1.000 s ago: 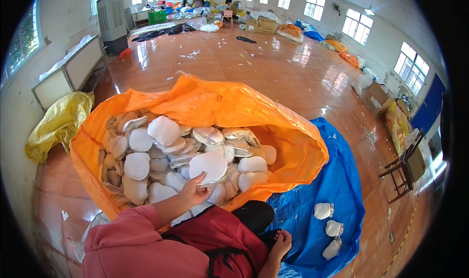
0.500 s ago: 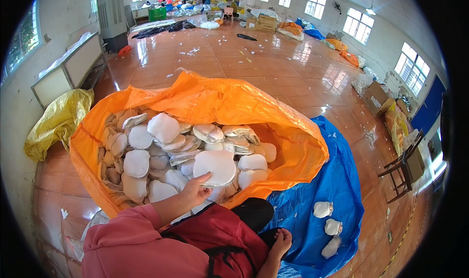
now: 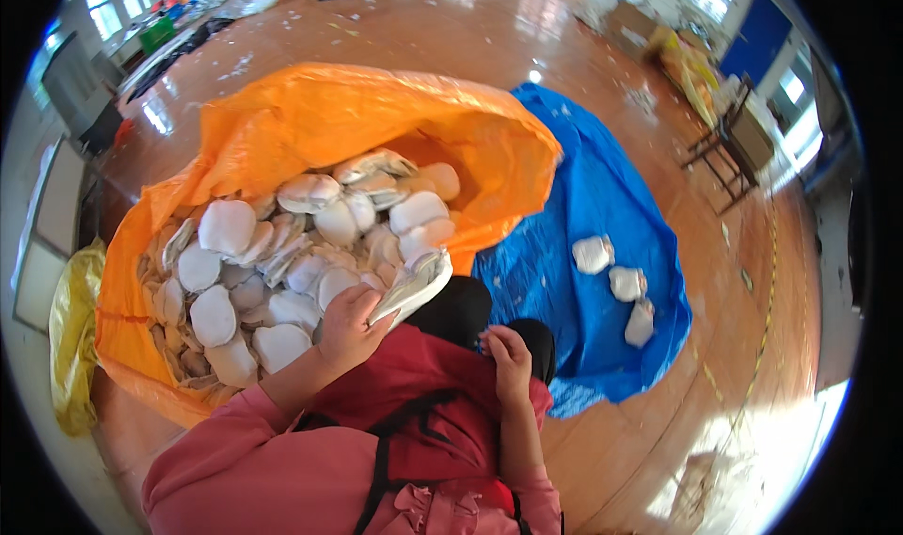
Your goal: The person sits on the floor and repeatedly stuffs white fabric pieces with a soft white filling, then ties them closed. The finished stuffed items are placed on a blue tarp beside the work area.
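Observation:
My left hand (image 3: 350, 330) grips a white rounded pad (image 3: 414, 287), tilted so that its layered edge shows, above the near rim of an orange woven sack (image 3: 348, 88). The sack lies wide open and holds a heap of similar white and cream pads (image 3: 226, 226), some in flat stacks. Over my lap, my right hand (image 3: 509, 356) is pinched closed at the fingertips, with a tiny dark blue spot beside them. What it holds, if anything, is too small to make out. Three white bundles (image 3: 593, 254) lie on a blue sheet (image 3: 602, 177) to my right.
A yellow sack (image 3: 75, 337) lies by the left wall, near a grey upright cabinet (image 3: 80, 93). At the right stands a dark wooden chair (image 3: 734, 154). Cardboard boxes (image 3: 628, 29) sit by the far right wall. White scraps dot the tiled floor.
My left hand has drawn the pad toward my lap and turned it from flat to edge-on. My right hand has risen toward it. The view has tipped downward and swung right.

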Motion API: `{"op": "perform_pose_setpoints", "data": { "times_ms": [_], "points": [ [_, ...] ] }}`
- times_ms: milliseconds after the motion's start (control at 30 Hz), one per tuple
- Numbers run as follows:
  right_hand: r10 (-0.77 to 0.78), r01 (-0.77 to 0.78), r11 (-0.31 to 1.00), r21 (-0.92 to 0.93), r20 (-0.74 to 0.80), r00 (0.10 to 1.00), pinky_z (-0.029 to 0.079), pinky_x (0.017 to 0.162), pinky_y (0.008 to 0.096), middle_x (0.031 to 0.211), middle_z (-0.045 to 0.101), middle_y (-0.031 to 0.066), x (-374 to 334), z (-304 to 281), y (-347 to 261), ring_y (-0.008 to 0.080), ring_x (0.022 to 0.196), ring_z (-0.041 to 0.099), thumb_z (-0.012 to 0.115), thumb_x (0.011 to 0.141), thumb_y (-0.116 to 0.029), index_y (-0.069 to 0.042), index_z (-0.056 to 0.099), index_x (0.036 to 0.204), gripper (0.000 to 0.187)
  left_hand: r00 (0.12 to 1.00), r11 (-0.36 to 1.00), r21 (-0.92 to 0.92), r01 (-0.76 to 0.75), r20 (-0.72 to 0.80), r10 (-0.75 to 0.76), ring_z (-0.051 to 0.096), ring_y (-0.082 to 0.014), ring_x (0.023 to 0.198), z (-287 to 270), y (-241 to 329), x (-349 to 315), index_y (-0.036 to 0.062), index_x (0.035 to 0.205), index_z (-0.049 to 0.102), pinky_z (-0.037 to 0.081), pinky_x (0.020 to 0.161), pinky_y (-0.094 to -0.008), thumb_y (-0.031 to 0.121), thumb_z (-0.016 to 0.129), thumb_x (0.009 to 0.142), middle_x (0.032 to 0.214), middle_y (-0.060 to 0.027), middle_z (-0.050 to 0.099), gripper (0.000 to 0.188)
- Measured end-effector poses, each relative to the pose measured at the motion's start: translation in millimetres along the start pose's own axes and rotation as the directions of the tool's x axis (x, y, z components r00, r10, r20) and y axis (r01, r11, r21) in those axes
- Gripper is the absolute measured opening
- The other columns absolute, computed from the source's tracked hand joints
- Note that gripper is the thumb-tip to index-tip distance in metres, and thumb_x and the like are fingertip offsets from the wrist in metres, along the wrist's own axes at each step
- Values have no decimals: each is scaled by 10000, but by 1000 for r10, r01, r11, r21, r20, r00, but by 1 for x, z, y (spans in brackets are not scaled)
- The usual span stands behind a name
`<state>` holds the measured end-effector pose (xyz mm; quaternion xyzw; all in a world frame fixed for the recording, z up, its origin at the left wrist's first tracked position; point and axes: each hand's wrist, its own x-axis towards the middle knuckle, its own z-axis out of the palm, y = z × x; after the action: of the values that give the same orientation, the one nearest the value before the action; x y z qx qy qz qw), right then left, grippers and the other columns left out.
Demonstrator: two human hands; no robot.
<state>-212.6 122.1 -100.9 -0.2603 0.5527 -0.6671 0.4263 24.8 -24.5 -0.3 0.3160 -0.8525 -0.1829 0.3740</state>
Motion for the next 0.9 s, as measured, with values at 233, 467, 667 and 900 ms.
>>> {"op": "perform_pose_setpoints", "data": {
  "times_ms": [233, 467, 667, 900],
  "points": [
    [16, -55, 986, 158, 237, 971, 522, 816, 271, 993, 692, 73, -23, 28, -30, 130, 885, 639, 570, 1006, -166, -7, 634, 1115, 203, 945, 947, -4, -320, 77, 319, 581, -268, 674, 15, 28, -6, 64, 929, 655, 475, 576, -377, 31, 754, 645, 798, -54, 582, 303],
    [178, -211, 968, 139, 216, 960, 529, 750, 260, 912, 686, 52, -27, 21, -27, 125, 794, 642, 592, 999, -318, -8, 636, 1060, 319, 898, 910, -54, -410, 148, 413, 571, -238, 661, 29, 37, -20, 87, 947, 662, 464, 561, -350, 29, 740, 636, 796, -30, 552, 326],
    [259, -295, 936, 193, 193, 946, 535, 714, 260, 909, 689, 59, -27, 15, -26, 128, 765, 651, 584, 984, -231, -5, 640, 1076, 251, 892, 911, -77, -406, 181, 413, 568, -233, 664, 33, 39, -23, 93, 949, 661, 465, 562, -348, 32, 733, 618, 797, -23, 548, 344],
    [288, -319, 924, 211, 167, 943, 572, 717, 301, 935, 710, 97, -27, 11, -22, 182, 799, 697, 520, 954, -155, -1, 650, 1090, 243, 879, 903, -93, -418, 210, 429, 568, -233, 661, 38, 39, -26, 84, 955, 661, 469, 561, -345, 61, 761, 605, 809, -28, 551, 364]
  ]
}}
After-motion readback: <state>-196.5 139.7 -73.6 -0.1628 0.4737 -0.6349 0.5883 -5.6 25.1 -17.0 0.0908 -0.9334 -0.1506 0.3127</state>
